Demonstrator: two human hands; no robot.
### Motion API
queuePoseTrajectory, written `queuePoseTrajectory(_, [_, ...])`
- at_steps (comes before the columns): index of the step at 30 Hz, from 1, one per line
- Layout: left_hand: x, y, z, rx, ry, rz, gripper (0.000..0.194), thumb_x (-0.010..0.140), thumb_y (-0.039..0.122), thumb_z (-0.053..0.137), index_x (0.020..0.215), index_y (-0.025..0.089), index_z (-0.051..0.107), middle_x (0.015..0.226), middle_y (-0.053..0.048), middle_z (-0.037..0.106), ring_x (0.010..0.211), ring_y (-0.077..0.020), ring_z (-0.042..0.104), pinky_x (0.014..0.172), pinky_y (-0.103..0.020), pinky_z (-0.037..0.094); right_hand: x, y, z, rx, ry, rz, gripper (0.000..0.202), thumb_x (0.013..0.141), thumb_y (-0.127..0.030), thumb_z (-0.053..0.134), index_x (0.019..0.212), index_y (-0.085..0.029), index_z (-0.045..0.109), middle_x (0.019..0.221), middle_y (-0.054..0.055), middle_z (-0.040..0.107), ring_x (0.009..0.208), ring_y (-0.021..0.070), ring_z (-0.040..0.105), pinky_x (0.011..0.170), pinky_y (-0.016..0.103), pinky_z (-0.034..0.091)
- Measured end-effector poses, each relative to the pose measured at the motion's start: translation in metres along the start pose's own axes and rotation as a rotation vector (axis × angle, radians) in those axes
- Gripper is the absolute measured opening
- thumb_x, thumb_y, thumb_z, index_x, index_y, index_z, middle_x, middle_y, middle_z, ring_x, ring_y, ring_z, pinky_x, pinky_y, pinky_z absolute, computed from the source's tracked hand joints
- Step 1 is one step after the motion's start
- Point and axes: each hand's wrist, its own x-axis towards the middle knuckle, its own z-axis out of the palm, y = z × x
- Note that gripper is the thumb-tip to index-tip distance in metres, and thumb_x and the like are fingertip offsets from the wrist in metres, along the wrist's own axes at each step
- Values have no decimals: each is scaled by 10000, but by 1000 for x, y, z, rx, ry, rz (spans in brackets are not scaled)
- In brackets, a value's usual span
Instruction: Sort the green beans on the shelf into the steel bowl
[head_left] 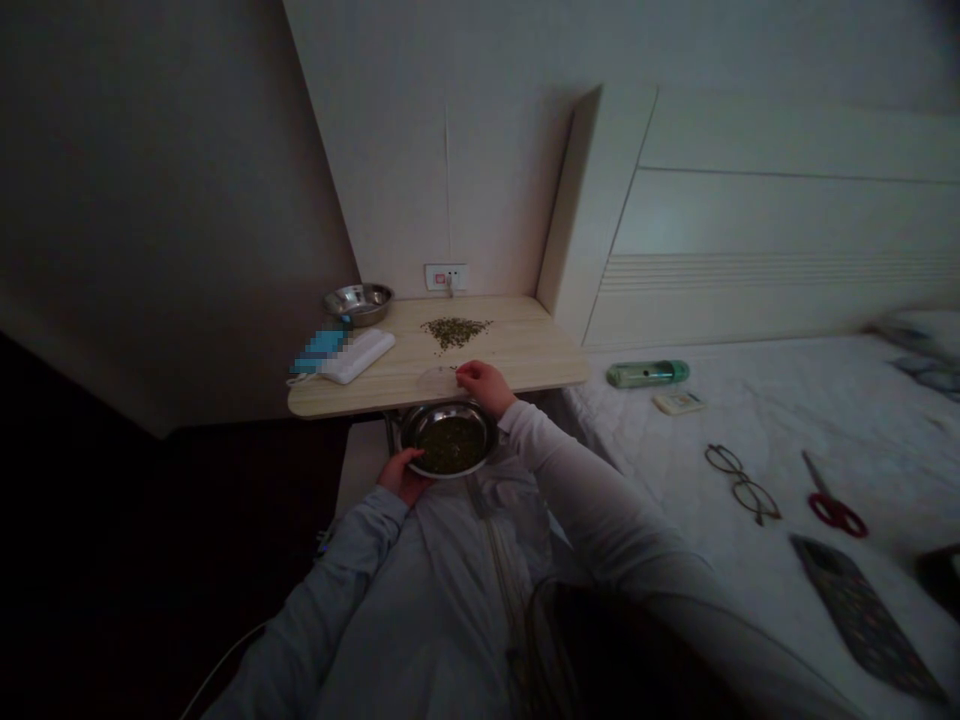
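My left hand point(406, 476) grips the left rim of a steel bowl point(487, 440), thumb over the edge, and holds it just below the table's front edge. Inside the bowl lies a layer of small green beans point(450, 446). My right hand point(484, 386) is closed in a pinch on a thin translucent plastic piece point(437, 381), which lies at the front edge of the tabletop; its exact kind is unclear. Beyond it a loose pile of the same beans point(456, 331) is spread on the wooden table point(525, 340), with a few strays nearer the plastic.
Another steel bowl point(360, 303) stands at the table's back left, near a white box-shaped device point(358, 357). A wall socket point(446, 277) is behind. On the bed at right lie a green bottle point(648, 374), eyeglasses point(742, 484), red-handled scissors point(835, 508) and a dark patterned phone point(866, 610).
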Motion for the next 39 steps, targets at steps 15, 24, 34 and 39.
queuePoseTrajectory(15, [1,0,-2,-37,-8,8,161,623,27,458,659,116,587,599,-53,650,665,-201,626,605,-341,515,5,11,-28,-317,152,72,74,657,-196,513,680,-172,580,676,15,600,649,113,527,646,243,399])
queuePoseTrajectory(24, [-1,0,0,-16,-8,9,169,638,35,451,680,105,599,606,-67,655,633,-198,626,573,-324,513,14,25,-58,-388,229,141,99,646,-192,502,671,-162,593,682,34,618,650,128,543,633,249,399])
queuePoseTrajectory(34, [4,-1,-4,-12,-10,19,137,634,37,466,640,109,582,561,-60,644,570,-187,618,536,-323,514,34,38,-80,-345,336,206,85,621,-154,499,616,-155,584,639,41,617,684,145,559,681,276,400])
queuePoseTrajectory(39, [5,-2,-6,-24,-13,28,131,613,28,482,659,93,587,579,-78,649,597,-196,622,555,-321,512,39,42,-83,-228,375,194,98,631,-187,493,659,-147,578,618,21,614,585,107,539,610,243,418])
